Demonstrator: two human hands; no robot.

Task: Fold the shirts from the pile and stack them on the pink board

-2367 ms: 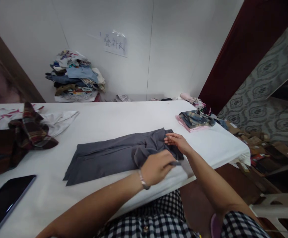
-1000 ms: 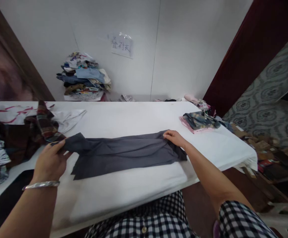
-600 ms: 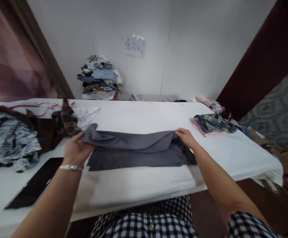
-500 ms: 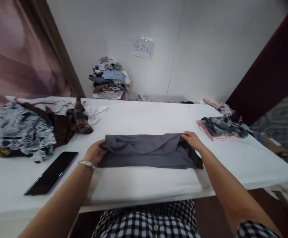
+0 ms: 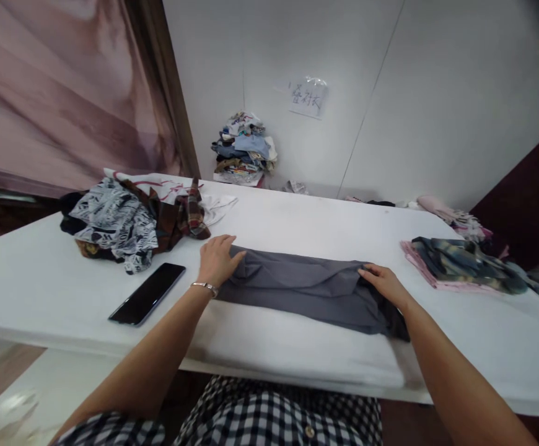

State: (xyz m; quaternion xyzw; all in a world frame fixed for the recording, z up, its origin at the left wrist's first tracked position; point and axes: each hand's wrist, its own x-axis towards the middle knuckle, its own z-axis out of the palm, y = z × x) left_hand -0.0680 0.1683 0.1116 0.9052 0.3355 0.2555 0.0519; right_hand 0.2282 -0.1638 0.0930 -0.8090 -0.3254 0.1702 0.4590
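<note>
A dark grey garment (image 5: 297,282) lies in a long folded strip on the white table, loosely wrinkled along its upper layer. At its left end, my left hand (image 5: 218,260) rests with fingers stretched forward and the thumb apart, touching the far corner. My right hand (image 5: 383,285) pinches the far edge near the right end between thumb and fingers. Darker, crumpled cloth shows beneath my right wrist, at that end of the garment.
A phone (image 5: 148,294) lies left of my left arm. Behind it is a heap of crumpled clothes (image 5: 121,217). Folded clothes (image 5: 464,266) sit at the right. A tall clothes stack (image 5: 244,148) stands by the wall, beside a paper sign (image 5: 309,99). The white table's (image 5: 297,353) front edge is near my body.
My view has turned left, shifting everything rightward in the picture. My left hand has gone from gripping the garment's left end to lying open at its far corner. My right hand still pinches the edge.
</note>
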